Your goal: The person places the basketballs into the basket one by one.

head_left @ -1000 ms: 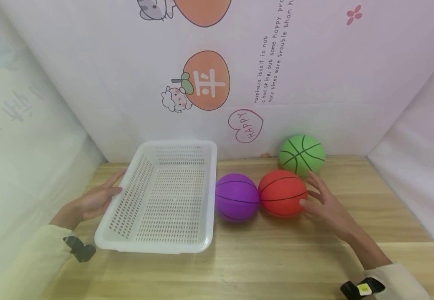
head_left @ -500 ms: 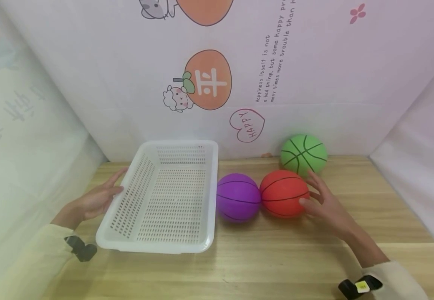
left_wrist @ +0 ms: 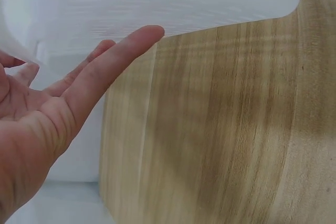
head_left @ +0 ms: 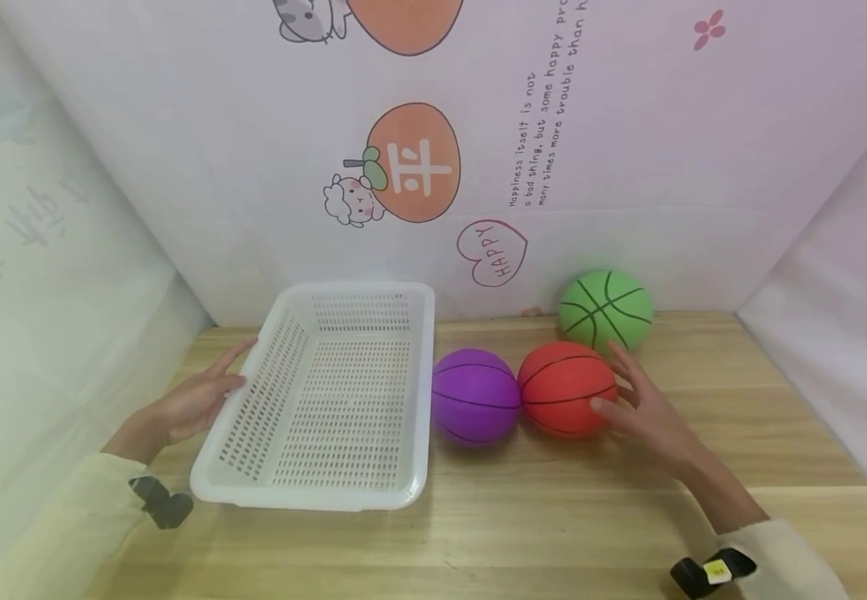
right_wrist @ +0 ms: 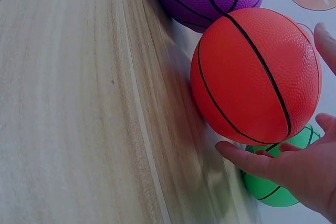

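The red ball [head_left: 567, 388] sits on the surface [head_left: 523, 517] just beside the purple ball [head_left: 476, 397], the right hand [head_left: 653, 421]'s grip spread apart at its side; cupping it low and evenly should prevent rolling. The left hand [head_left: 195, 403], fingers straight by the white basket [head_left: 306, 497], should brace it gently.

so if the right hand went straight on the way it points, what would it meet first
Most likely the red ball: the right hand is just beside it, though whether the two touch is hard to tell.
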`<state>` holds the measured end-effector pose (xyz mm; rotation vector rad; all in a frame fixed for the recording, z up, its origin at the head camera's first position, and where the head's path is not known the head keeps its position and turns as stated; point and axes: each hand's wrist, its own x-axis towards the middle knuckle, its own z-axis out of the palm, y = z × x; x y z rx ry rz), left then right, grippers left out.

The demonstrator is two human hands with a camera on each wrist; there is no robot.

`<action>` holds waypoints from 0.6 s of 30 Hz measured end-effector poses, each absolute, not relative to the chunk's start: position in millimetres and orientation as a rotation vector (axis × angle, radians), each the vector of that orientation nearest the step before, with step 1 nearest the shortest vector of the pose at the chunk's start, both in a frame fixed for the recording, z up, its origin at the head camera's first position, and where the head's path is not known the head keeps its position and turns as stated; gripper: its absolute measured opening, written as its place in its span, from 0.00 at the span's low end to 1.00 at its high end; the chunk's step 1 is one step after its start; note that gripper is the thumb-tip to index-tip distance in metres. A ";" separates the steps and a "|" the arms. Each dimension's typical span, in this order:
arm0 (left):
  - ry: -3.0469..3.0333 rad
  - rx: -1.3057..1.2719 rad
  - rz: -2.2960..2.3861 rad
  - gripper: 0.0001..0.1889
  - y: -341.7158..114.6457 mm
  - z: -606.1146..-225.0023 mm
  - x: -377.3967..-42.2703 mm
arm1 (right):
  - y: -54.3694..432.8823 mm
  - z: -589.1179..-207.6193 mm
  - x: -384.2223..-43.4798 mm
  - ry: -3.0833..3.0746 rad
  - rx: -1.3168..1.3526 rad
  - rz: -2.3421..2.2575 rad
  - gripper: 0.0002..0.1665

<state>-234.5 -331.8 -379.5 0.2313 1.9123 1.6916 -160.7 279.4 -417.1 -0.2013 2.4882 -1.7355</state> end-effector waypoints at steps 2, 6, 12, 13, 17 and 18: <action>1.929 0.224 1.691 0.36 -331.7 -379.2 -235.4 | 279.2 -418.3 -161.1 2.482 -0.200 -1.741 0.53; 1.966 0.212 1.673 0.36 -332.6 -376.5 -236.4 | 277.6 -420.8 -162.1 2.472 -0.210 -1.756 0.53; 1.980 0.211 1.671 0.36 -331.9 -375.4 -238.7 | 276.8 -422.2 -162.8 2.484 -0.223 -1.756 0.53; 1.978 0.211 1.675 0.36 -331.6 -375.8 -239.3 | 277.0 -421.9 -162.8 2.490 -0.221 -1.748 0.53; 1.970 0.216 1.677 0.37 -331.7 -376.8 -240.6 | 276.7 -420.7 -164.8 2.487 -0.221 -1.734 0.54; 1.971 0.217 1.676 0.37 -332.0 -376.6 -240.7 | 276.3 -420.6 -165.8 2.478 -0.222 -1.734 0.54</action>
